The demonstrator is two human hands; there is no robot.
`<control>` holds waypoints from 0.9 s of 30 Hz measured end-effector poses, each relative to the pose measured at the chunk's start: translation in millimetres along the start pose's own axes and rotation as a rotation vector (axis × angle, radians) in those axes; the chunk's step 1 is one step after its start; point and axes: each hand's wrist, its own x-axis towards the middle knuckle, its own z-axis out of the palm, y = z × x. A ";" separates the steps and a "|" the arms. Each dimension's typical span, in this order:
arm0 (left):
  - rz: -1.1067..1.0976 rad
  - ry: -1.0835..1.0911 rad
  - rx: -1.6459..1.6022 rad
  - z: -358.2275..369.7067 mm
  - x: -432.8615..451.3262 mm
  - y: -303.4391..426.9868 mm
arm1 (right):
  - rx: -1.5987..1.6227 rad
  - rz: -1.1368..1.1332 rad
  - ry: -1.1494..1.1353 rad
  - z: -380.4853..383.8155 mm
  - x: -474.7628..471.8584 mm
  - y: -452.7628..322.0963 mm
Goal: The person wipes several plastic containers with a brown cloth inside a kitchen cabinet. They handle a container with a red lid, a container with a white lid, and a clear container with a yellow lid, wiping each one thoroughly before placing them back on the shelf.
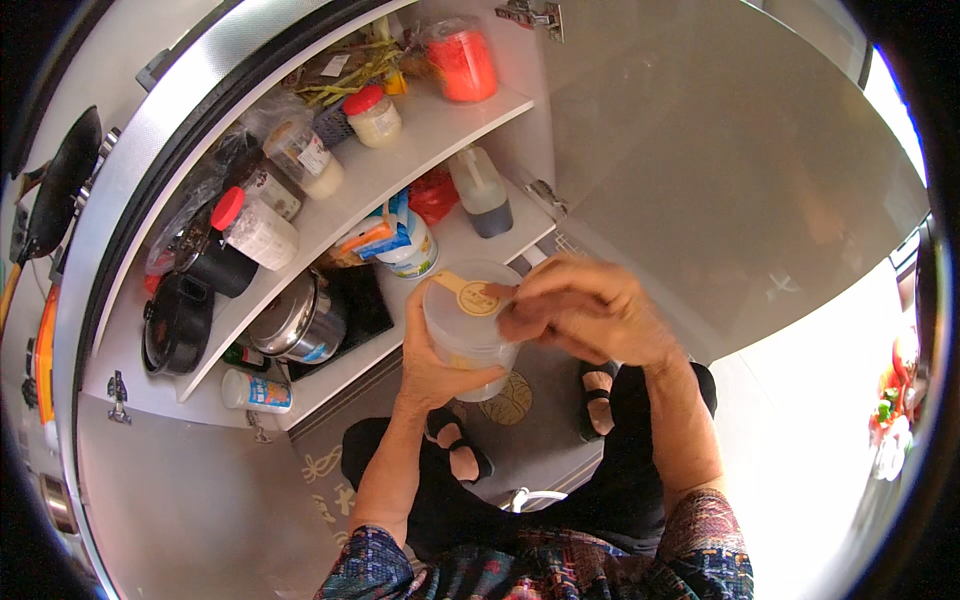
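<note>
A round translucent plastic container (pixel 465 341) is gripped from the side by my left hand (pixel 442 367), its thumb across the front and its fingers behind the far side. The container's pale lid carries a gold paper seal (pixel 477 297) with a strip that runs over the edge. Over the lid's right side is my right hand (pixel 592 307), blurred, with its fingers bent near the seal. Whether those fingers pinch anything cannot be told. What the container holds is hard to make out.
Before me stands an open cabinet with a shelf (pixel 420 161) bearing red-lidded jars (pixel 373 116) and black pots (pixel 178 322). Below are a steel pot (pixel 292 315), a white tub (pixel 411 247) and a bottle of dark liquid (pixel 484 195). Open doors (pixel 720 150) flank it; a patterned mat (pixel 525 450) lies underfoot.
</note>
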 end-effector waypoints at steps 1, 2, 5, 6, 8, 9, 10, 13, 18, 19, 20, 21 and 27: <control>-0.011 0.001 -0.037 -2.0 -0.5 -3.7 | 0.135 0.077 0.086 -4.5 -0.5 -1.4; -0.021 0.001 -0.073 -2.5 -0.7 -5.0 | 0.222 0.085 0.232 -1.7 2.7 6.9; -0.052 -0.076 -0.172 9.8 -0.1 -1.4 | 0.248 0.103 0.279 5.9 4.7 12.6; -0.023 -0.080 -0.129 13.3 0.7 1.8 | 0.082 -0.001 0.197 9.8 7.2 17.3; 0.037 -0.086 -0.044 19.0 2.3 6.6 | -0.359 -0.188 0.099 11.0 6.6 10.6; 0.026 -0.057 -0.023 17.5 2.5 6.7 | -0.394 -0.223 0.062 11.5 6.2 5.3; 0.015 -0.027 -0.001 15.4 2.9 6.0 | -0.428 -0.257 0.025 11.4 5.4 1.8; -0.015 0.068 -0.059 4.2 8.4 1.0 | -0.111 -0.184 0.032 5.3 1.8 5.4; -0.175 -0.038 -0.407 -5.0 0.6 -16.1 | 0.434 0.079 0.424 12.4 11.6 34.3; -0.161 -0.072 -0.469 -0.2 -2.1 -19.1 | 0.504 0.141 0.422 14.2 13.2 34.2; -0.147 -0.107 -0.533 4.1 -4.0 -20.6 | 0.574 0.204 0.424 16.4 14.9 33.9; -0.155 -0.108 -0.584 6.4 -5.1 -20.8 | 0.564 0.210 0.335 16.9 16.7 34.1; -0.185 -0.096 -0.851 10.9 -8.5 -18.8 | 0.494 0.313 0.158 19.8 15.0 25.5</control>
